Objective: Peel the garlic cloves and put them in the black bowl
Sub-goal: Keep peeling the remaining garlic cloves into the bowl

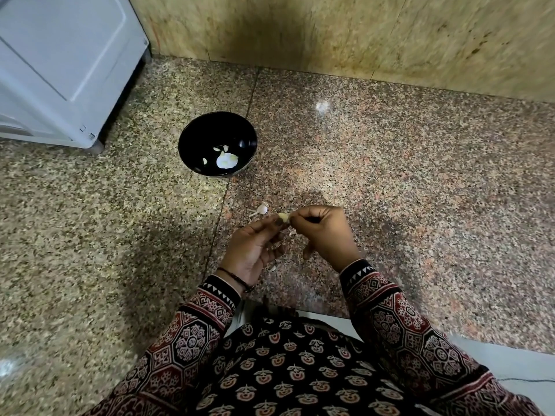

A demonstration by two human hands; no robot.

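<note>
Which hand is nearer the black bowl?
Left. The left hand is this side of the bowl, slightly right of it; the right hand is farther right. Both pinch one clove.

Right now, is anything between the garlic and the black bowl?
Nothing visible blocks it. The left hand and right hand pinch the clove. Between it and the bowl lies only counter, with a few flat peels near the hands.

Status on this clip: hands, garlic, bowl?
Left hand and right hand pinch small pale garlic clove. Round black bowl holds peeled cloves. Papery skins on granite surface.
</note>
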